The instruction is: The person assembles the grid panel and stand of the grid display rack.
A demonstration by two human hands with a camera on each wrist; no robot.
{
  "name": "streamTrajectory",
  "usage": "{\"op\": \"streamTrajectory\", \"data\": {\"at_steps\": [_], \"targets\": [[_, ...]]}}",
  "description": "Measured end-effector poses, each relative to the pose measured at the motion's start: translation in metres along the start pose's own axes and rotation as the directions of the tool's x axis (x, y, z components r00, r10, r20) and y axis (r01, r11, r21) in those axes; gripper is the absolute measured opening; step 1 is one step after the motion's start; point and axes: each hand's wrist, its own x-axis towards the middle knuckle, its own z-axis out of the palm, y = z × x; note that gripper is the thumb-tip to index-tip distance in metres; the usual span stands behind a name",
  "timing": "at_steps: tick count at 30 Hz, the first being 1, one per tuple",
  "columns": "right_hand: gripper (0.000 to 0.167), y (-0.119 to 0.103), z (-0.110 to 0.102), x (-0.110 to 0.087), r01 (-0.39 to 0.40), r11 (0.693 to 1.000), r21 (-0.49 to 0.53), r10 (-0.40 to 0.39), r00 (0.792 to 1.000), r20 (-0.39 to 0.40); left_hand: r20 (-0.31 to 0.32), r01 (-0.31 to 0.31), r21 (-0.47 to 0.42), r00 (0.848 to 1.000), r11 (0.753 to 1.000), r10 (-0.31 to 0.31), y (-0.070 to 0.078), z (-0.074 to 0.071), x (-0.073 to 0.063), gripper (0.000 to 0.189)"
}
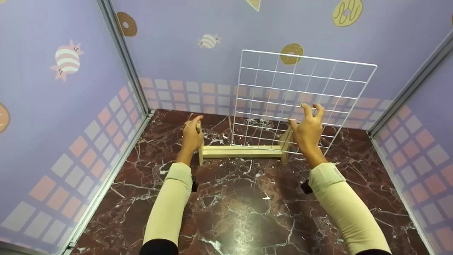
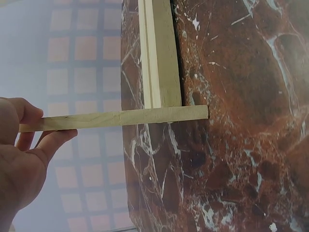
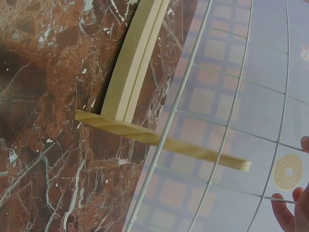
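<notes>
A pale wooden stand [image 1: 242,152], with a grooved crossbar [image 2: 161,58] between two end boards, rests on the floor. My left hand [image 1: 192,136] pinches the upper part of its left end board [image 2: 164,115], thumb and fingers on opposite faces. A white wire grid panel [image 1: 308,57] leans upright, slightly tilted, in my right hand [image 1: 309,131], whose fingers curl about its wires. In the head view the panel's lower edge overlaps the crossbar; whether they touch, I cannot tell. From the right wrist, grid wires cross in front of the right end board [image 3: 118,127].
Dark red marble-patterned flooring [image 1: 233,205] spreads under the stand, with small white flecks. Lilac panels with sweets and checks form a back wall [image 1: 177,60], a left wall [image 1: 32,106] and a right wall [image 1: 424,141], joined by grey metal posts.
</notes>
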Motion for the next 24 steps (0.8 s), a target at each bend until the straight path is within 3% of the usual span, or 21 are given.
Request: {"op": "streamTrajectory", "data": {"at_steps": [16,24], "targets": [[0.058,0.005,-0.002,-0.005,0.027,1.000,-0.014,-0.027,1.000,0.002,0.078,0.034,0.014,0.996,0.999,-0.035,0.020,0.026,0.001,0.069],[0.058,0.004,-0.004,-0.005,0.021,1.000,-0.008,-0.021,1.000,0.004,0.107,0.006,0.003,0.994,1.000,-0.006,0.031,0.038,0.001,0.068]]}}
